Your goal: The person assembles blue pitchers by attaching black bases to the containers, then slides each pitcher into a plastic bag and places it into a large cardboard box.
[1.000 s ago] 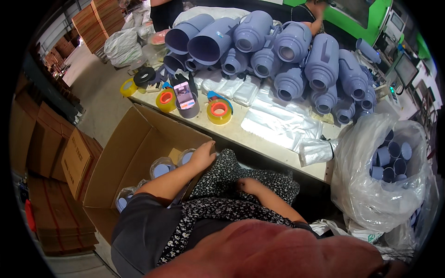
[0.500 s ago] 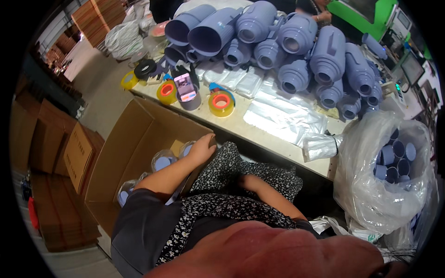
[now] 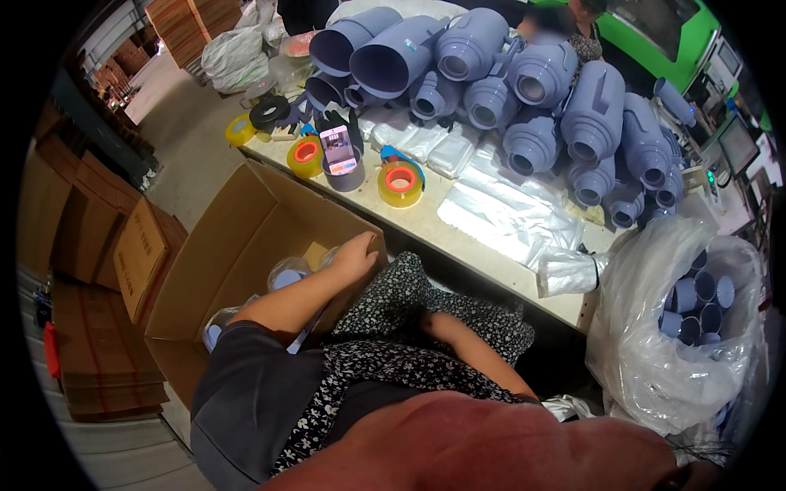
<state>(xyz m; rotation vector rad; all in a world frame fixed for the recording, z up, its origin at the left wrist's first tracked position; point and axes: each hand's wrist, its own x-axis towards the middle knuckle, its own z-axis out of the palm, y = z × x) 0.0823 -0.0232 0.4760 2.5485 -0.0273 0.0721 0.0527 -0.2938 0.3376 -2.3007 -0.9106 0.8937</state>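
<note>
My left hand (image 3: 356,259) is closed over the near right rim of an open cardboard box (image 3: 219,255). Inside it are blue-grey plastic parts (image 3: 286,279) in clear bags, partly covered by my left forearm. My right hand (image 3: 444,327) lies in my lap on the black-and-white floral apron (image 3: 381,307); its fingers are hidden in the dark folds, so I cannot make out whether it holds anything. Between the box and the pile, the worktable (image 3: 491,259) carries a stack of clear plastic bags (image 3: 499,204).
Blue-grey flask bodies (image 3: 594,110) are piled along the back. Tape rolls (image 3: 400,184) and a lit phone (image 3: 337,150) stand at the table's left. A clear sack (image 3: 634,344) of blue cups is at right, flattened cartons (image 3: 102,348) at left. Another person (image 3: 585,33) is behind the pile.
The whole view has shifted slightly, with the table items now a little further right and lower. Behind the pile, the other person shows more. Both my hands stay in nearly the same places.
</note>
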